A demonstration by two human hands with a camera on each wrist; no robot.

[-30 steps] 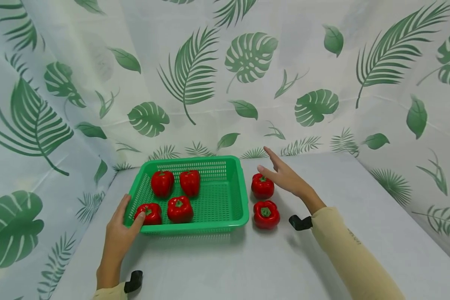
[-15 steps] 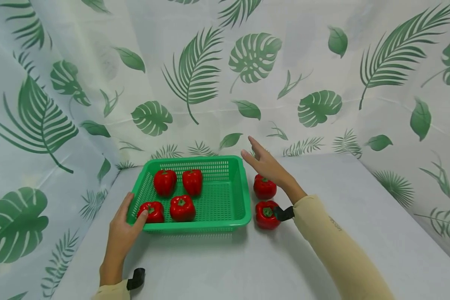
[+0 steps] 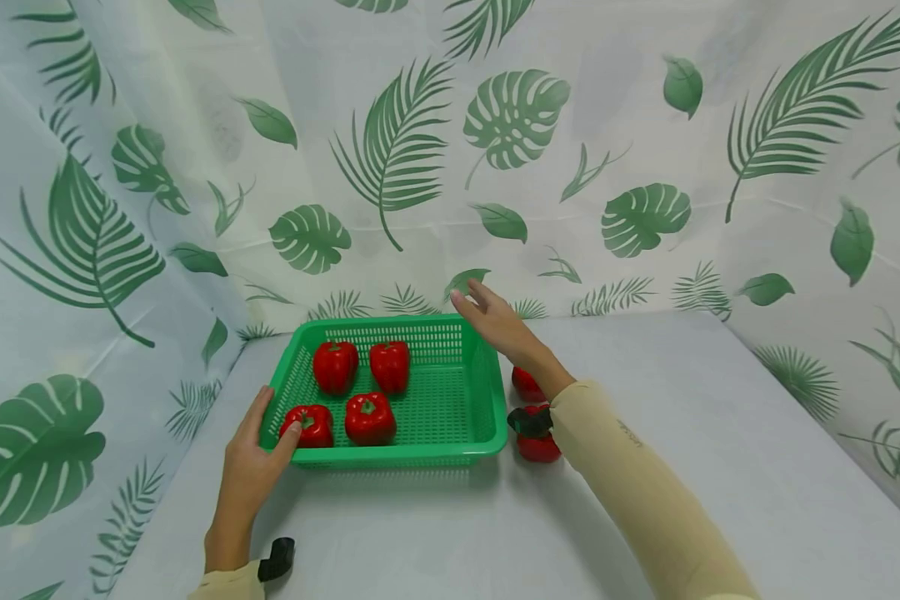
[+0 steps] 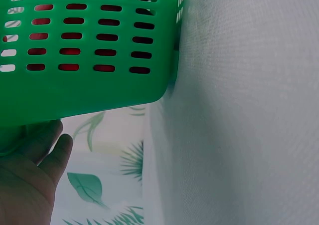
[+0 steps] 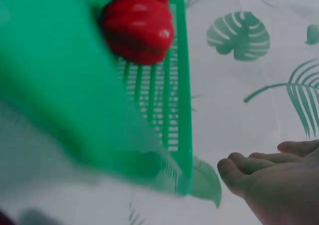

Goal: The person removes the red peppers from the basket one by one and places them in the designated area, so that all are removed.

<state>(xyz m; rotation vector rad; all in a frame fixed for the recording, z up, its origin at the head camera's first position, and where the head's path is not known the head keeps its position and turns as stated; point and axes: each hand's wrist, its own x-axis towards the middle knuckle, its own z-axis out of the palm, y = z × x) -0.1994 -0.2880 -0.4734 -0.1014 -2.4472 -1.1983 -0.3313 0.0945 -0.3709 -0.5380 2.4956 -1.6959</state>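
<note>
A green plastic basket (image 3: 397,454) with slotted walls stands on the table, with several red bell peppers (image 3: 371,419) inside, toward its left half. My left hand (image 3: 251,467) grips its front left corner, thumb over the rim and fingers along the outer side. In the left wrist view, that hand (image 4: 30,185) is at the basket's rim (image 4: 99,98). My right hand (image 3: 498,321) is raised over the back right corner, fingers extended and nothing held. The right wrist view shows this hand (image 5: 279,180) apart from the basket wall (image 5: 185,110).
Two more red bell peppers, a rear one (image 3: 525,383) and a front one (image 3: 537,448), sit right of the basket, partly hidden by my right wrist and its black camera (image 3: 531,421). A leaf-patterned cloth (image 3: 420,167) hangs behind the white table (image 3: 390,533).
My right hand has moved left, from above the loose bell peppers to over the basket's back right corner. My left hand stays on the basket; the view has shifted slightly.
</note>
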